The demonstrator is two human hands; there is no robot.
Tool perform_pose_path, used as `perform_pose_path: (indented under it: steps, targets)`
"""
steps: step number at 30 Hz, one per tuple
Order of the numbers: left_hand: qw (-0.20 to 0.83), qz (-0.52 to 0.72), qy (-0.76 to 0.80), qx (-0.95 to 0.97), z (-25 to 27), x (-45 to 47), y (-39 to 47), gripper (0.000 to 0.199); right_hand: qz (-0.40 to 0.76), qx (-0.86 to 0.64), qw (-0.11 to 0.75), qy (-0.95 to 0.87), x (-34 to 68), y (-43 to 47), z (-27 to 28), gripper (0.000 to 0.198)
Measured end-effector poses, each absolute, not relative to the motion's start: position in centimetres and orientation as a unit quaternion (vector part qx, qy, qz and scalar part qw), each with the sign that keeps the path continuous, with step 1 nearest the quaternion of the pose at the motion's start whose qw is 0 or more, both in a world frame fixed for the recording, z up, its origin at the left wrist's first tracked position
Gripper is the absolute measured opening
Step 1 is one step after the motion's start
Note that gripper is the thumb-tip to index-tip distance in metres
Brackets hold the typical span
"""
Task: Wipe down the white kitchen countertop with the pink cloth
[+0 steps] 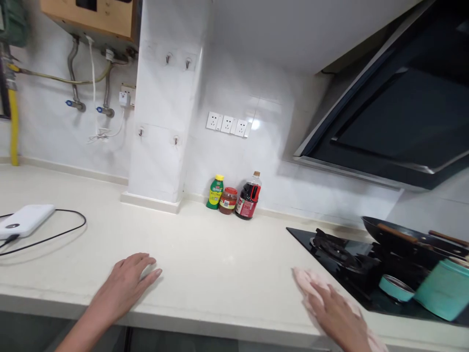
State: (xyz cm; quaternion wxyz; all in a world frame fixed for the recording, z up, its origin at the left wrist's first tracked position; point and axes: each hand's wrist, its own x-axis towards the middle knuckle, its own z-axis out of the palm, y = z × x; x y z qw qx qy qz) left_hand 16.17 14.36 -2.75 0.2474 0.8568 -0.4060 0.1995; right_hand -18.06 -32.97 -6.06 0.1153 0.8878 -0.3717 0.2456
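Observation:
My left hand rests near the front edge of the pale countertop, thumb apart from the fingers and nothing in it. Under my right hand is a light pink cloth, bunched and pressed against the counter just left of the black gas stove. The cloth shows beyond my fingertips and beside the wrist; the palm side of this hand is hidden, and its edges are slightly blurred.
Against the wall stand a green bottle with a yellow cap, a red-lidded jar and a dark sauce bottle. A wok, a turquoise pot and a small turquoise lid are on the stove. A white power bank with a black cable lies left.

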Motion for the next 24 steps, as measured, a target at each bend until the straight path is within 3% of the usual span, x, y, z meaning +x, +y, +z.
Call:
perform_pose_path:
  steps: [7,11,13,17,24]
  targets:
    - [0.266,0.211,-0.394,0.854,-2.9,16.0,14.3,0.045,0.179,0.964,-0.012,-0.196,-9.6,-17.3,-6.6,0.054]
    - [0.262,0.224,-0.396,0.851,-2.8,15.7,14.4,0.040,0.093,0.991,-0.086,-0.048,-5.8,-10.5,-3.9,0.069]
    - [0.258,0.230,-0.402,0.848,-2.7,15.6,14.5,0.037,0.038,0.993,-0.107,-0.013,-5.4,-9.5,-2.0,0.067]
    - [0.251,0.213,-0.406,0.853,-2.3,15.1,14.6,0.033,0.016,0.993,-0.109,-0.045,-6.8,-13.6,0.1,0.055]
    - [0.267,0.197,-0.405,0.852,-2.2,14.5,14.7,0.032,0.133,0.978,0.034,-0.156,-8.5,-30.7,-3.4,0.049]
